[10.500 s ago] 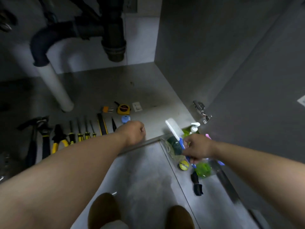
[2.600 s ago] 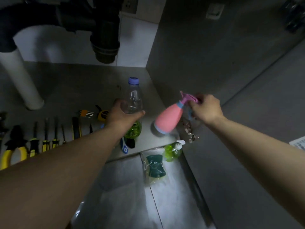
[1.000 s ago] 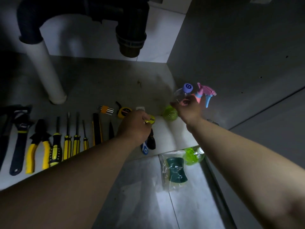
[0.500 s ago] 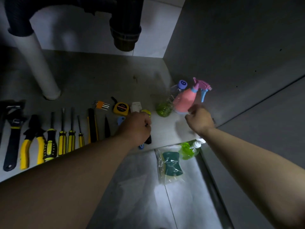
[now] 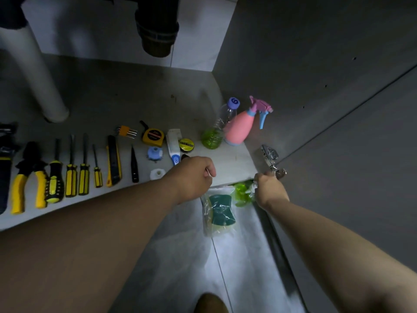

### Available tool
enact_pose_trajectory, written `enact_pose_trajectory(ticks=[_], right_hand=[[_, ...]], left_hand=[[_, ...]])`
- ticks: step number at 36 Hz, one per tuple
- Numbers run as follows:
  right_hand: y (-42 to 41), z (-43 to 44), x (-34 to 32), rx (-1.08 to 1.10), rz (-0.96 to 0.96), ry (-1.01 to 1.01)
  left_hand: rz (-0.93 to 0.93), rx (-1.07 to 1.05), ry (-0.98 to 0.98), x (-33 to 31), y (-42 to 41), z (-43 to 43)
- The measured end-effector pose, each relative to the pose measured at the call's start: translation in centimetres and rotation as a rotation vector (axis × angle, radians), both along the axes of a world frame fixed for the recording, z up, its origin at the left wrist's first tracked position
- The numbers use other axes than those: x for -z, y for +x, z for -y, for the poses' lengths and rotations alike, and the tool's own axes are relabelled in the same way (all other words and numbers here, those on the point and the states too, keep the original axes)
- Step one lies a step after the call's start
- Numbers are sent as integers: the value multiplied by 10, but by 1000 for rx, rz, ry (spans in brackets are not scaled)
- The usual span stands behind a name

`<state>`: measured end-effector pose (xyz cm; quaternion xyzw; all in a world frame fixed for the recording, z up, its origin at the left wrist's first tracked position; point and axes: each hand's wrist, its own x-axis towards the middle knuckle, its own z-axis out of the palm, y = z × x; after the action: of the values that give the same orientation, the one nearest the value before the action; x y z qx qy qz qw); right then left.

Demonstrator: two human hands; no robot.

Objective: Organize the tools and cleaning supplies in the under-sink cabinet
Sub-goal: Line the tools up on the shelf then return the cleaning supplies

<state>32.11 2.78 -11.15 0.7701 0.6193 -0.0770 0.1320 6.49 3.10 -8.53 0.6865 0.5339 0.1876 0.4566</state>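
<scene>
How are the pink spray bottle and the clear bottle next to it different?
The pink spray bottle is opaque, while the clear bottle is see-through with green liquid low inside. The spray bottle has a pink and blue trigger head; the clear bottle has a purple screw cap. Both stand side by side in the cabinet's right corner.

Glossy plastic spray bottle (image 5: 239, 127), crinkly clear sponge bag (image 5: 217, 213)

Dim overall; a bright glare patch sits on the floor (image 5: 230, 256) at lower centre, corners dark, edges bowed and blurred.
</scene>
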Motion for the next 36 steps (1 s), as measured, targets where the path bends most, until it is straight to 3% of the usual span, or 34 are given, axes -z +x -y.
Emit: enact_pose_trajectory(ticks=[9,20,26,36], right_hand=[[3,17,-34,-80,-89,66],[-2,1,-113,-227,-115,471],[-10,-32,-115,-176,-161,433],[-21,-66,-89,84,-239,430]], left_hand=[[-99,77,-35,0,-11,4],[-200,104,5,-17,-15,10],[-202,105,-4,-16,-25,16],[-197,94,-23,-7,-33,21]])
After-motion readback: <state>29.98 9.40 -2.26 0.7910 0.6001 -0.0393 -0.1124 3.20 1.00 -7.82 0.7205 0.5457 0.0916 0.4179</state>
